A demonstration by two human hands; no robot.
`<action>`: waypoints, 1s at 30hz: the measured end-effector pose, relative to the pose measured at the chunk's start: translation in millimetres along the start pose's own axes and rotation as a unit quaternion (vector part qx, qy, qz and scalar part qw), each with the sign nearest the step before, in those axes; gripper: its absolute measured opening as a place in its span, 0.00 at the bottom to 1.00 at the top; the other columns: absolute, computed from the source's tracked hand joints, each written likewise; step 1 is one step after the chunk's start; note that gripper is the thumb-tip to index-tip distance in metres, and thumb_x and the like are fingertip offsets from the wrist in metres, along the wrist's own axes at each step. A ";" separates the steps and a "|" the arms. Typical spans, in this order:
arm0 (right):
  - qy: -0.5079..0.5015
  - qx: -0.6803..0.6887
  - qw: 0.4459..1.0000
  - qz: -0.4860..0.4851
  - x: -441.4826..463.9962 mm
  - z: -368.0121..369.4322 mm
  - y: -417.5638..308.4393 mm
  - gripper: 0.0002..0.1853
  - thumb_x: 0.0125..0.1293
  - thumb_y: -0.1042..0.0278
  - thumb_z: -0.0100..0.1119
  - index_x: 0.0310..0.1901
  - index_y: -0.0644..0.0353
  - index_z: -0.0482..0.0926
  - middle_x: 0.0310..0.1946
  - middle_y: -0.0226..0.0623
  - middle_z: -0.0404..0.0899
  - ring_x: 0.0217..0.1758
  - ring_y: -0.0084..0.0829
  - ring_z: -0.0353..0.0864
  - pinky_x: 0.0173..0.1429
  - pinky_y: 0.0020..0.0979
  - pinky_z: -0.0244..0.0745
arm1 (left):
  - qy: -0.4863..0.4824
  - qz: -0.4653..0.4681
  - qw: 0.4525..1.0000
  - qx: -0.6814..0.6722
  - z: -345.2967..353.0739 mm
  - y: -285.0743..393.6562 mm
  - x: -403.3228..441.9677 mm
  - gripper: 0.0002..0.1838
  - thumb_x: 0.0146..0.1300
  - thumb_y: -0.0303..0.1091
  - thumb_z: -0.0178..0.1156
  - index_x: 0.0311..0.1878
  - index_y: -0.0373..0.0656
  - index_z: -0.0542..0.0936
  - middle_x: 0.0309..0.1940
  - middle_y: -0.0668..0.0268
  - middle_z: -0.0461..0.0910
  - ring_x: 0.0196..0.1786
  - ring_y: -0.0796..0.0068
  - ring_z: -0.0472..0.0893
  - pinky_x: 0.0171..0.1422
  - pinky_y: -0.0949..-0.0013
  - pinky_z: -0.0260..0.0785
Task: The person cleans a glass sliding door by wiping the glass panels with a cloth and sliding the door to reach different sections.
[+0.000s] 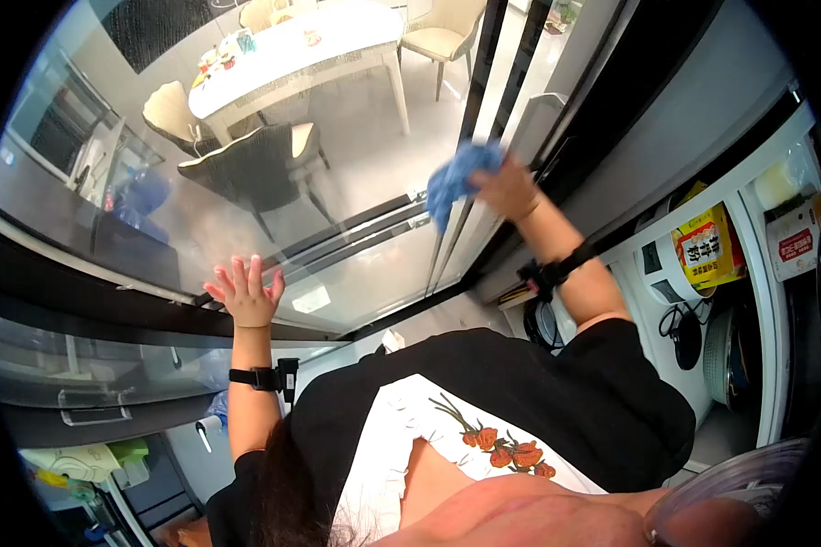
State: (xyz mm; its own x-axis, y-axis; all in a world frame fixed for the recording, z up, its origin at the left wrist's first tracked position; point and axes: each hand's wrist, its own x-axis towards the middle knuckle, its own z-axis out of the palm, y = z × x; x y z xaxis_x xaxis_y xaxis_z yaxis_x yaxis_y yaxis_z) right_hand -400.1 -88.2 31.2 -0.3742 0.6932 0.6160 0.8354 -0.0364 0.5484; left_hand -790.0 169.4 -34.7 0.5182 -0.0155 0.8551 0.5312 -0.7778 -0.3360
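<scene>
We judge the step in hand to be wiping, and we do it best with the blue cloth (456, 182) spread flat under the fingers rather than wadded at their tips. Long, overlapping strokes with even pressure suit the glass panel (214, 244), and along the dark frame (567, 146) we would press a folded edge into the seam. A dry face of cloth would help against streaks, since fine droplets or specks show on the upper left of the pane.

Our right hand (509, 187) has its fingers clamped on the cloth, though blur hides exactly how each one grips. Our left hand (248, 296) has its fingers spread apart, palm toward the glass near its lower edge; whether it touches, we cannot tell. If it braces there, a light touch would leave fewer prints.

The cloth is out ahead of our right arm, in front of the glass beside the upright frame; actual contact is not clear. It looks soft, mid-blue and crumpled, bunched near the hand, with a loose corner hanging down. How wet it is, we cannot tell.
</scene>
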 end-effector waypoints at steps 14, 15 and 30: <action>0.253 -0.118 0.943 0.182 152.3 -89.7 108.1 0.13 0.55 0.72 0.56 0.43 0.62 0.75 0.49 0.55 0.69 0.50 0.54 0.70 0.56 0.45 0.66 | -0.125 -0.085 0.987 -0.063 -71.7 -10.4 13.4 0.26 0.55 0.41 0.60 0.60 0.57 0.71 0.66 0.65 0.59 0.71 0.60 0.53 0.73 0.51 0.34; 0.227 -0.063 0.955 0.178 137.3 -69.9 80.7 0.14 0.54 0.71 0.57 0.43 0.61 0.76 0.50 0.53 0.69 0.51 0.54 0.69 0.57 0.46 0.65 | -0.110 -0.100 0.987 -0.061 -79.3 -15.7 10.9 0.26 0.55 0.41 0.60 0.60 0.57 0.71 0.66 0.65 0.59 0.70 0.60 0.54 0.73 0.51 0.35; -0.006 -0.007 0.999 -0.045 95.8 -11.7 -35.4 0.20 0.67 0.53 0.38 0.59 0.18 0.63 0.70 0.18 0.46 0.75 0.36 0.33 0.69 0.57 0.11 | -0.001 -0.143 0.987 0.074 -107.3 -93.7 8.3 0.24 0.53 0.54 0.60 0.54 0.67 0.76 0.70 0.54 0.47 0.72 0.42 0.40 0.70 0.41 0.22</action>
State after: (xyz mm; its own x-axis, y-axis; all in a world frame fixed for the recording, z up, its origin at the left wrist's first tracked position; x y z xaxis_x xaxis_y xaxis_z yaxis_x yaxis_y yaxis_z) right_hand -470.3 -29.0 77.4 -0.4422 0.7027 0.5573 0.7934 0.0168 0.6084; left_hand -907.4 174.8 46.3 0.3338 0.1925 0.9228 0.7483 -0.6494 -0.1352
